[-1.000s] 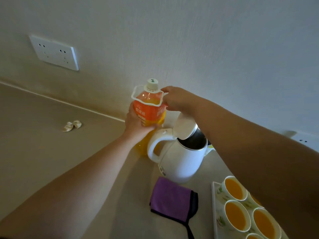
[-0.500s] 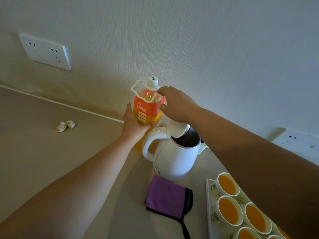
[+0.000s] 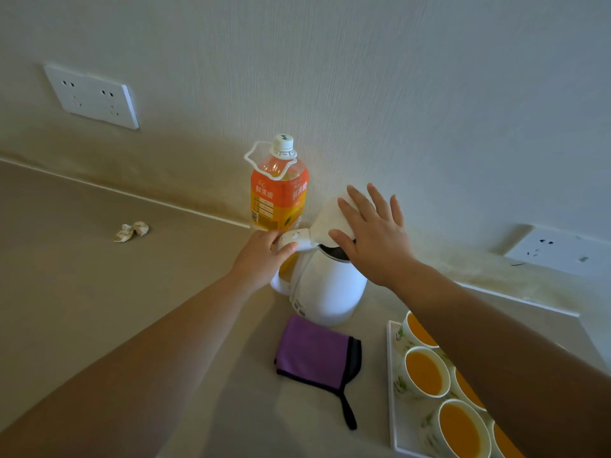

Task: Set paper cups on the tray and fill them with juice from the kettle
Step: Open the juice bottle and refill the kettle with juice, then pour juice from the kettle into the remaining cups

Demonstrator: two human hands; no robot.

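A white kettle (image 3: 327, 292) stands on the counter with its lid (image 3: 330, 214) raised. My left hand (image 3: 264, 256) grips the top of the kettle handle. My right hand (image 3: 373, 236) lies flat on the raised lid, fingers spread. An orange juice bottle (image 3: 279, 193) with a white cap stands upright against the wall behind the kettle, free of both hands. At the lower right a white tray (image 3: 395, 391) carries several paper cups (image 3: 425, 375) filled with orange juice; my right forearm hides part of them.
A purple cloth (image 3: 314, 355) with black trim lies in front of the kettle. A crumpled scrap (image 3: 131, 231) sits on the counter to the left. Wall sockets (image 3: 92, 95) are at the upper left, with another socket (image 3: 558, 249) on the right.
Both hands have let go of the juice bottle, which now stands against the wall. My left hand went to the kettle handle and my right hand to the lid.
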